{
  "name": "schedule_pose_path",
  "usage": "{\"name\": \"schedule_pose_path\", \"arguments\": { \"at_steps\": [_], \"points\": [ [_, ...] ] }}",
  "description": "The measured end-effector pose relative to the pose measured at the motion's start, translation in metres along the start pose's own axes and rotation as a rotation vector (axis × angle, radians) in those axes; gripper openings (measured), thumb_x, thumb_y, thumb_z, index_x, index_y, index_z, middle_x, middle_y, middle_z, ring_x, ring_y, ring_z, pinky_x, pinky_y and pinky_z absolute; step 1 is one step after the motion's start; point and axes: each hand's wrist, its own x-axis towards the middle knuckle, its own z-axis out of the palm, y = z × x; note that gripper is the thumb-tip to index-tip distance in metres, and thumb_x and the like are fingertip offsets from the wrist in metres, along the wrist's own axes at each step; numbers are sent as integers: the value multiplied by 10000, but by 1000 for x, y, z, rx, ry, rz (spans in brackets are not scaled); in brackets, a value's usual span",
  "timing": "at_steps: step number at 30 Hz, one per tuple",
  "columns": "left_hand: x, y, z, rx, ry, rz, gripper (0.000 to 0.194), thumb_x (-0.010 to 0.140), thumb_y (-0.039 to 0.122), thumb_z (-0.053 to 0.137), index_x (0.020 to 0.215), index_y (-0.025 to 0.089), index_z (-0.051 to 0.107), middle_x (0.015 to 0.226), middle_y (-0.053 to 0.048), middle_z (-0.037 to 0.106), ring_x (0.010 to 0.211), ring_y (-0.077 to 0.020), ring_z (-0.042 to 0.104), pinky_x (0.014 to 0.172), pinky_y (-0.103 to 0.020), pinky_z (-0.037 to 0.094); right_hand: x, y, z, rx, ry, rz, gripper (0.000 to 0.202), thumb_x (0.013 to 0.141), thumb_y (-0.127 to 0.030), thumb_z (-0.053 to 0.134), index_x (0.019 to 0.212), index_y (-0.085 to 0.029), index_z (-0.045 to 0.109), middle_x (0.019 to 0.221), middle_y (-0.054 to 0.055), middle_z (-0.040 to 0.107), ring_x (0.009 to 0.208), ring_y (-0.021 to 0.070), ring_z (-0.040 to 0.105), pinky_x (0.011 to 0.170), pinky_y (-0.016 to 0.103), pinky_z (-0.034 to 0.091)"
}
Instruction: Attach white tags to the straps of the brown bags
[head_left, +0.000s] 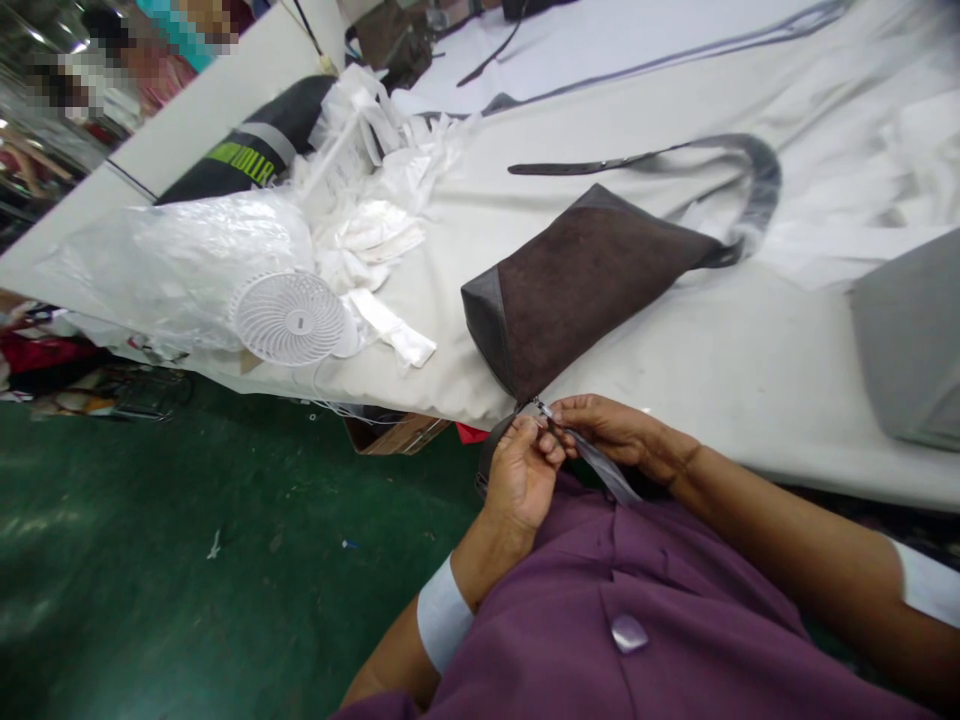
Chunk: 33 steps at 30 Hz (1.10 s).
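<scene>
A dark brown handbag (592,285) with smooth dark corner panels lies on the pale-covered table, one corner toward me at the edge. Just below that corner, both my hands meet around a small silvery metal piece. My right hand (619,435) pinches a dark grey strap (606,470) that hangs down against my purple clothing. The fingers of my left hand (523,475) are curled closed beside the metal piece; what lies between them is hidden. From the bag's far end a long dark shoulder strap (757,185) loops back across the table.
A white round fan (292,318) stands at the left table edge, among clear plastic wrapping (187,245) and white crumpled bags (375,240). A black roll (247,145) lies behind. On the right is a grey box-like object (911,340). A cardboard box (397,433) sits under the table.
</scene>
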Motion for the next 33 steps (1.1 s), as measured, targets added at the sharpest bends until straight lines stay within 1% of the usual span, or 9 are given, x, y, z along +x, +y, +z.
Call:
{"name": "schedule_pose_path", "arguments": {
  "at_steps": [4, 7, 11, 15, 22, 26, 29, 31, 33],
  "points": [
    [-2, 4, -2, 11, 19, 4, 177, 714, 191, 724, 750, 141, 559, 774, 7, 526, 586, -50, 416, 527, -193, 333, -2, -1, 8, -67, 107, -57, 172, 621, -249, 718, 682, -140, 600, 528, -22, 548, 431, 57, 430, 444, 184, 396],
    [-4, 5, -4, 21, 29, 24, 173, 717, 178, 725, 749, 138, 559, 776, 9, 524, 579, -43, 408, 532, -189, 335, -5, -1, 12, -206, 190, -122, 195, 663, -297, 682, 633, -161, 547, 466, -37, 515, 391, 61, 411, 413, 187, 351],
    [-7, 4, -3, 79, 39, 64, 196, 693, 165, 741, 731, 140, 551, 768, 14, 514, 571, -40, 400, 533, -190, 330, -5, 2, 16, -388, 375, -284, 211, 684, -299, 628, 582, -179, 488, 422, -51, 467, 378, 66, 389, 403, 193, 297],
    [-8, 3, 0, 181, 47, 145, 198, 674, 168, 748, 700, 138, 554, 749, 13, 515, 563, -43, 400, 531, -199, 325, -1, 7, 16, -535, 513, -406, 196, 689, -314, 612, 591, -184, 502, 441, -52, 453, 416, 88, 419, 432, 211, 292],
    [-2, 2, 11, 371, 94, 285, 127, 651, 178, 724, 706, 130, 620, 709, -12, 585, 519, -50, 431, 507, -208, 325, -4, 17, 24, -1033, 767, -706, 192, 771, -255, 553, 596, -195, 502, 620, 8, 544, 601, 133, 484, 597, 254, 346],
    [7, -2, 19, 447, 103, 286, 171, 645, 243, 738, 711, 127, 632, 553, 16, 528, 452, -49, 406, 443, -188, 271, -6, 25, 24, -1156, 794, -783, 201, 818, -257, 519, 627, -206, 479, 670, 25, 521, 649, 155, 493, 642, 265, 355],
    [13, -6, 21, 551, 102, 298, 179, 692, 284, 700, 766, 129, 649, 465, 40, 470, 404, -51, 377, 415, -183, 244, -5, 30, 21, -1186, 799, -810, 200, 841, -263, 502, 650, -206, 495, 683, 32, 517, 663, 163, 497, 652, 270, 358],
    [14, -6, 19, 685, 86, 302, 168, 752, 265, 623, 853, 137, 664, 459, 35, 484, 396, -65, 398, 412, -185, 263, -5, 33, 18, -1193, 810, -817, 179, 845, -248, 499, 672, -203, 515, 692, 34, 526, 680, 167, 510, 664, 271, 364],
    [13, -4, 15, 875, 46, 322, 213, 782, 198, 543, 952, 155, 665, 480, 26, 521, 400, -80, 434, 440, -196, 325, -4, 35, 15, -1213, 827, -827, 163, 846, -234, 501, 690, -200, 529, 699, 34, 535, 690, 167, 519, 673, 269, 368]
  ]
}}
